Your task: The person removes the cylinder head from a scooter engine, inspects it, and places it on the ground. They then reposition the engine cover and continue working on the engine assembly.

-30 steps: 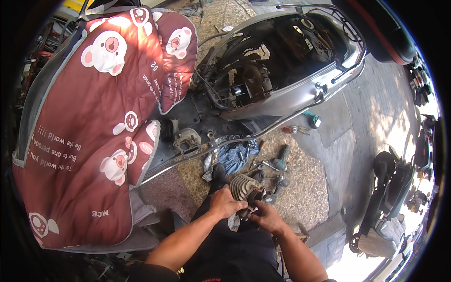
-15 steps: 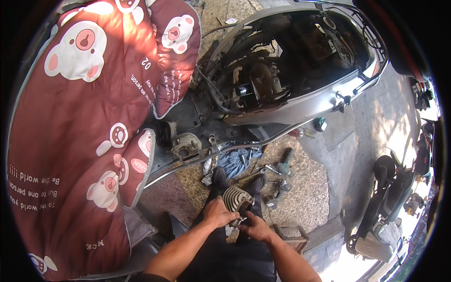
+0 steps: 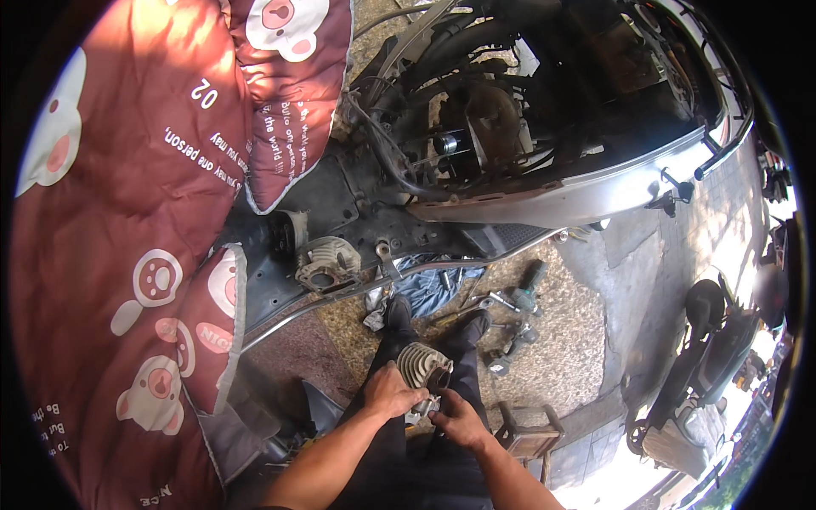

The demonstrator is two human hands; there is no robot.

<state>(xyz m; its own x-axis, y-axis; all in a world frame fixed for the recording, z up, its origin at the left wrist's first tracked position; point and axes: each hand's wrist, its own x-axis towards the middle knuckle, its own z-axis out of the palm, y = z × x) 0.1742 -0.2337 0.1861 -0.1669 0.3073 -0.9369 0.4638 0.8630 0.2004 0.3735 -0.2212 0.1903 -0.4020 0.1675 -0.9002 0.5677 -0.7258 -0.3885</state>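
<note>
A finned metal engine cylinder (image 3: 418,365) with a dark round sleeve sits between my two hands, over my lap. My left hand (image 3: 391,393) is closed round its left side, thumb pointing toward the sleeve end. Against the lower right end, near the sleeve, my right hand (image 3: 461,420) grips with bent fingers, partly hidden under the part. Whether a smaller piece is held there cannot be made out. Farther off, a second finned metal part (image 3: 330,262) rests on the dark floor section of a partly stripped scooter (image 3: 544,197).
A red bear-print quilted cover (image 3: 191,255) drapes over the left side. On the ground past my feet lie a blue cloth (image 3: 432,287) and cordless power tools (image 3: 525,291). A small wooden stool (image 3: 534,435) stands at my right; another scooter (image 3: 690,374) is parked farther right.
The view has shifted, moving the quilt leftward and the stripped scooter larger in the picture. Both hands keep hold of the cylinder, which is turned only slightly.
</note>
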